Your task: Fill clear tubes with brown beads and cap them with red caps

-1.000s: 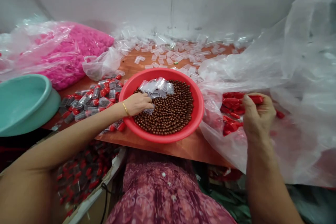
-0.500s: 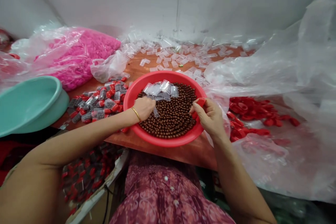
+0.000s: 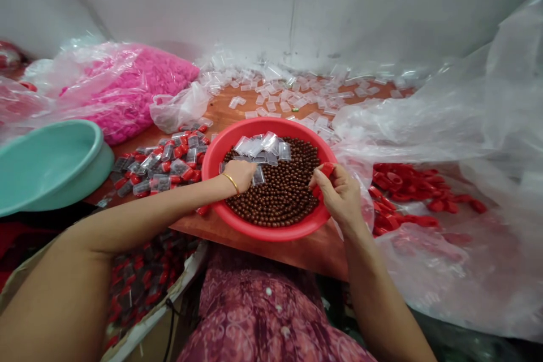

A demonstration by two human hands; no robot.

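Observation:
A red basin [image 3: 271,233] holds brown beads [image 3: 275,198] and a small heap of clear plastic sleeves [image 3: 263,146]. Over its left side, my left hand [image 3: 240,174] is closed, with a clear plastic sleeve [image 3: 258,176] at its fingertips, just above the beads. My right hand [image 3: 339,189], at the basin's right rim, pinches a red plastic cap [image 3: 326,171] between thumb and fingers. The fingers partly cover the cap. A gap of beads lies between the two hands.
Capped clear pieces [image 3: 165,158] are piled left of the basin, and more fill a box [image 3: 139,277] below. A teal basin [image 3: 51,164] and a bag of pink pieces [image 3: 139,85] stand farther left. Loose red caps [image 3: 407,186] lie right, by plastic sheeting [image 3: 445,124].
My left hand has shifted slightly right, and the clear sleeve at its fingertips now shows its broad face. My right hand keeps its pinch on the red cap, nearly in place.

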